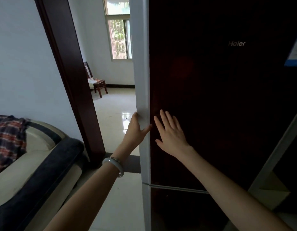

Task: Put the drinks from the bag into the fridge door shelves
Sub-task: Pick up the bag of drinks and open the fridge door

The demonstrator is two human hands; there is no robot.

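A tall fridge with a dark red upper door (pixel 219 97) and a white side edge (pixel 142 80) fills the right half of the head view. My left hand (pixel 136 130) wraps around that white edge at about waist height, fingers behind it and thumb on the front. My right hand (pixel 171 134) lies flat on the dark door face just right of the edge, fingers spread. A seam (pixel 177 188) separates the upper door from the lower door (pixel 186 210). No bag, drinks or door shelves are in view.
A sofa (pixel 36 164) with a plaid cloth (pixel 7 139) stands at the left. A dark wooden door frame (pixel 69 80) opens onto a tiled room with a wooden chair (pixel 97 84) and a window (pixel 118 30). A blue-white label (pixel 296 50) sticks on the fridge at the right.
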